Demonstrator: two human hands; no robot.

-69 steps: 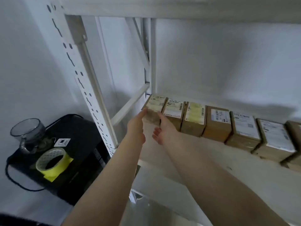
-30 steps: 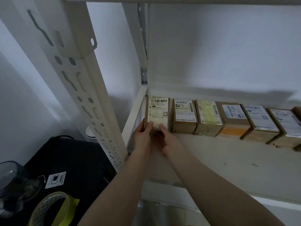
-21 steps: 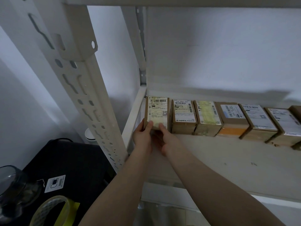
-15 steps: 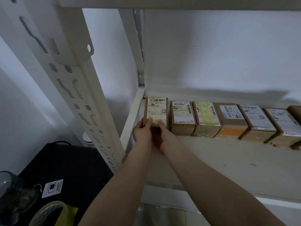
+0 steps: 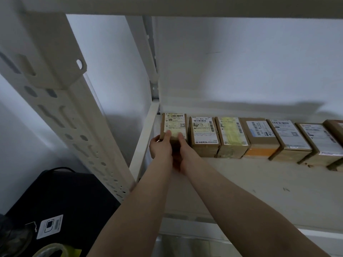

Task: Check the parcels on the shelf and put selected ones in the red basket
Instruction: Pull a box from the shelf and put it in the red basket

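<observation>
Gripping the leftmost brown cardboard parcel point(image 5: 174, 127) at its near end, left hand point(image 5: 161, 148) and right hand point(image 5: 183, 151) close fingers around it; it lies far-left on the white shelf point(image 5: 259, 191), long axis running near-to-far.

White shelf point(image 5: 241, 191): row of labelled cardboard parcels point(image 5: 259, 138) along back wall, side by side.

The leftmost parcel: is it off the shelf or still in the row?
In the row: leftmost parcel stands beside its neighbour, both hands gripping it.
</observation>
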